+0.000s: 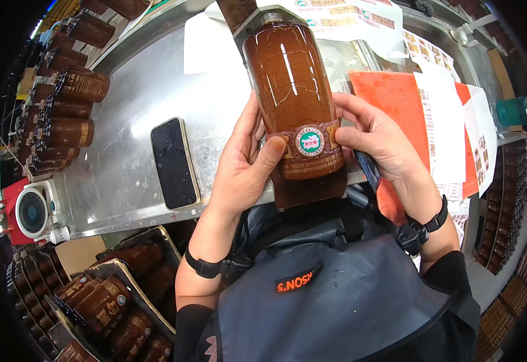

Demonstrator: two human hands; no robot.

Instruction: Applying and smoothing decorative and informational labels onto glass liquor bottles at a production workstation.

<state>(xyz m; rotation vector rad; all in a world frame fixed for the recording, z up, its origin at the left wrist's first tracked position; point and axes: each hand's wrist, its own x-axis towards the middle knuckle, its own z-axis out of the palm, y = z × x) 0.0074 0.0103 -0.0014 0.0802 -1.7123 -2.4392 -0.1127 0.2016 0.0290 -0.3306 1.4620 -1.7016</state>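
A large glossy bottle (290,72) of brown sauce lies in front of my body, its narrow neck pointing away from me. Around its near end runs a brown label (304,158) with a round green and white emblem. My left hand (242,154) grips the bottle's left side, thumb pressed on the label's edge. From the right, my right hand (375,136) holds it the same way, its thumb on the other edge of the label. A dark brown block (312,192) shows beneath the bottle's near end, and a metal fixture (303,17) surrounds the neck.
A black phone (175,163) lies on the metal table (115,163). Filled brown jars (73,133) crowd the left edge, above a small white fan (32,211). Crates of bottles (106,301) stand lower left. An orange sheet (390,108) and printed label sheets (441,127) lie at right.
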